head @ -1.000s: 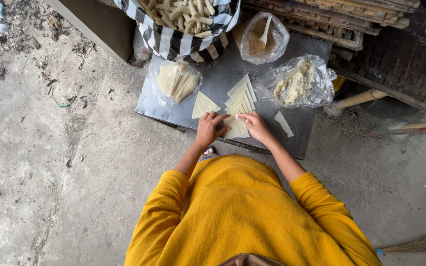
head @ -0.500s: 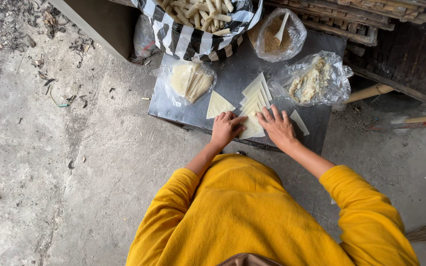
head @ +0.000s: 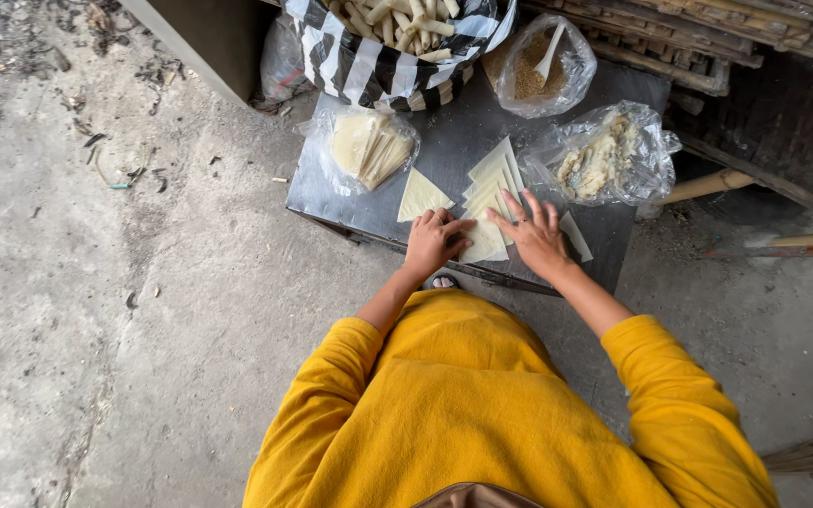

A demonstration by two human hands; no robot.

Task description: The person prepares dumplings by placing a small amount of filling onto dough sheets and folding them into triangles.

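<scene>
Since the left hand (head: 433,241) pinches the near corner of the fanned wrappers (head: 488,202) while the right hand (head: 536,235) presses spread fingers flat on them, the thin sheets might tear or slide toward the table (head: 331,188) edge just below the fingertips.

Both hands rest on a fanned row of pale triangular wrappers (head: 488,202) on the grey surface (head: 331,188): left hand (head: 432,240) at the near end, right hand (head: 538,235) spread flat. One wrapper (head: 421,196) lies apart, left.
</scene>
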